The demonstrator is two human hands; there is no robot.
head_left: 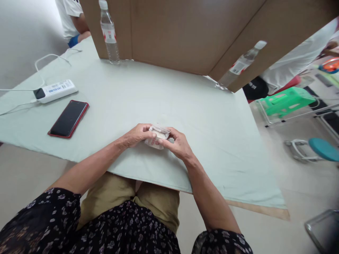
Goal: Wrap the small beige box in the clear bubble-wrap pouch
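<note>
Here, both hands meet over the near edge of the counter [185, 106], which is covered in a pale green cloth. The left hand [136, 135] and the right hand [178, 143] pinch a small clear packet [158, 135] between them — it holds something whitish, and its exact contents are too small to tell. The left hand's fingers curl around the packet's left side; the right hand's fingertips close on its upper right corner. The packet sits just above the cloth, perhaps resting on it.

Well to the left lies a dark phone with a red case [68, 119], face up, and just beyond it a white power strip [55, 90] with a white cable [49, 58] looping away. Two water bottles stand at the far side against brown panels [185, 31] — one at the left [109, 33], one at the right [242, 63]. Another person's arm [76, 33] in a white shirt shows at the far left corner. Beside the counter on the right are a green stool [288, 100] and a teal stool [323, 149].
</note>
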